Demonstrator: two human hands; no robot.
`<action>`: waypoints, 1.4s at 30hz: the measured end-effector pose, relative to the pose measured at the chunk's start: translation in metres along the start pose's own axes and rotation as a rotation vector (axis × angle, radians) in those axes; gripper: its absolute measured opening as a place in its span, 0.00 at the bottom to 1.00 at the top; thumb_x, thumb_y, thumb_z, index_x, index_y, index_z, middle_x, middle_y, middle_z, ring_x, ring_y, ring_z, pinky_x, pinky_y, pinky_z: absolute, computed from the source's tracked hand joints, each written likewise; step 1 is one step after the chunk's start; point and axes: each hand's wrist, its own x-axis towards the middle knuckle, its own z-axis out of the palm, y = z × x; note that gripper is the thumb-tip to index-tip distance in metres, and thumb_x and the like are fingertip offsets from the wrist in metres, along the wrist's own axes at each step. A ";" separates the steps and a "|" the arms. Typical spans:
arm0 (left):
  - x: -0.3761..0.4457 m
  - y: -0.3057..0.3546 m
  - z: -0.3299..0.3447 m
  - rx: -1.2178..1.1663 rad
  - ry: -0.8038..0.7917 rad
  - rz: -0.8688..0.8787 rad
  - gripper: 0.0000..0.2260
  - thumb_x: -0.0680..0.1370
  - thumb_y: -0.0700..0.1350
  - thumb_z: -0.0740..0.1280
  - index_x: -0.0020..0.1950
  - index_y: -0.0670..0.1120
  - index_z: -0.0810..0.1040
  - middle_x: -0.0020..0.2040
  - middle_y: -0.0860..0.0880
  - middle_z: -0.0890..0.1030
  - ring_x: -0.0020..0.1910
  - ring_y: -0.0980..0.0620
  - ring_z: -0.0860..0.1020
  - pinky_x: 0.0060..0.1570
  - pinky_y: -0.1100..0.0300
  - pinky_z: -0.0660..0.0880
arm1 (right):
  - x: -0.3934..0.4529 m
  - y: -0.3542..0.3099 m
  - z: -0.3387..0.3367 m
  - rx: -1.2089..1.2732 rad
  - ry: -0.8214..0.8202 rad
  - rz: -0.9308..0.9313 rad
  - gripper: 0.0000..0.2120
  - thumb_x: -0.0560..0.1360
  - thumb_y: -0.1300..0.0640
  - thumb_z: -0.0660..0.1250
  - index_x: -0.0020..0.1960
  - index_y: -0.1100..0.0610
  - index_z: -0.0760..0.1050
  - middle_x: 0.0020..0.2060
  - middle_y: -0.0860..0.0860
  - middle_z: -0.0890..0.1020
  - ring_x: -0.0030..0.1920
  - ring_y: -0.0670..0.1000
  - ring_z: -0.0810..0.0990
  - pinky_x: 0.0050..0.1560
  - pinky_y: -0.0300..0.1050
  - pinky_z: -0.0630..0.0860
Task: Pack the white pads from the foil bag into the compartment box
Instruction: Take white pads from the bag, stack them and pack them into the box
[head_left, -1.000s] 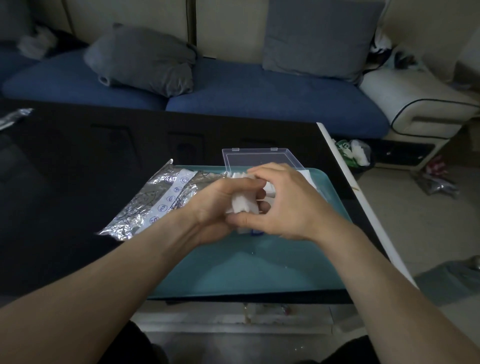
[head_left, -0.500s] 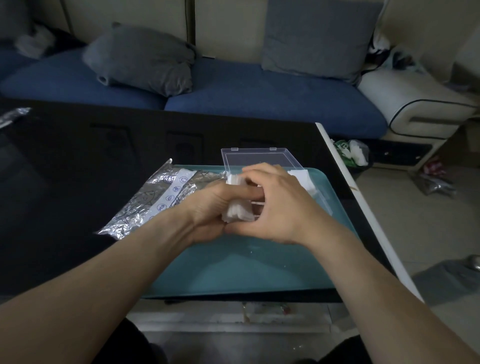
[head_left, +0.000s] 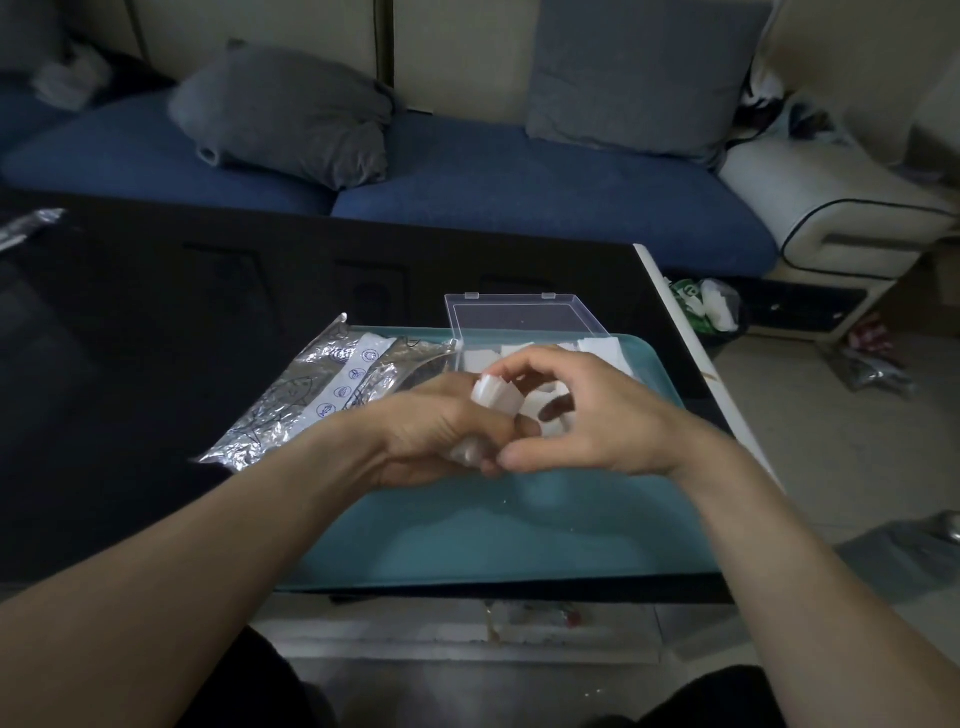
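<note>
Holding white pads (head_left: 496, 397) | left hand (head_left: 441, 434) | foil bag (head_left: 322, 395) print unreadable

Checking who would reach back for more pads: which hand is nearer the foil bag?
Left. The left hand sits just beside the foil bag's near right edge, gripping a stack of white pads. The right hand is farther right, over the compartment box.

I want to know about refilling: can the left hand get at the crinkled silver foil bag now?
Probably not yet: the left hand grips a stack of white pads. The crinkled silver foil bag lies uncovered beside it.
</note>
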 end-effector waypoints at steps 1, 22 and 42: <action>0.000 -0.001 -0.001 0.014 -0.030 -0.015 0.11 0.64 0.28 0.64 0.44 0.36 0.76 0.39 0.40 0.75 0.32 0.50 0.73 0.29 0.62 0.69 | -0.001 0.004 -0.005 0.070 -0.041 0.007 0.25 0.66 0.59 0.78 0.61 0.52 0.79 0.50 0.43 0.81 0.51 0.44 0.78 0.48 0.35 0.75; 0.042 -0.027 0.002 1.218 0.277 0.448 0.19 0.73 0.45 0.64 0.64 0.48 0.78 0.63 0.51 0.77 0.67 0.49 0.68 0.69 0.51 0.65 | -0.012 0.096 -0.047 -0.028 0.640 0.444 0.18 0.76 0.62 0.69 0.66 0.55 0.79 0.48 0.53 0.85 0.50 0.51 0.83 0.60 0.51 0.79; 0.056 -0.044 0.011 1.594 0.151 0.375 0.25 0.71 0.48 0.57 0.67 0.43 0.73 0.71 0.49 0.70 0.77 0.43 0.56 0.73 0.55 0.48 | 0.012 0.049 -0.029 -0.697 0.218 0.829 0.24 0.78 0.62 0.61 0.72 0.61 0.61 0.64 0.60 0.75 0.64 0.61 0.74 0.66 0.55 0.66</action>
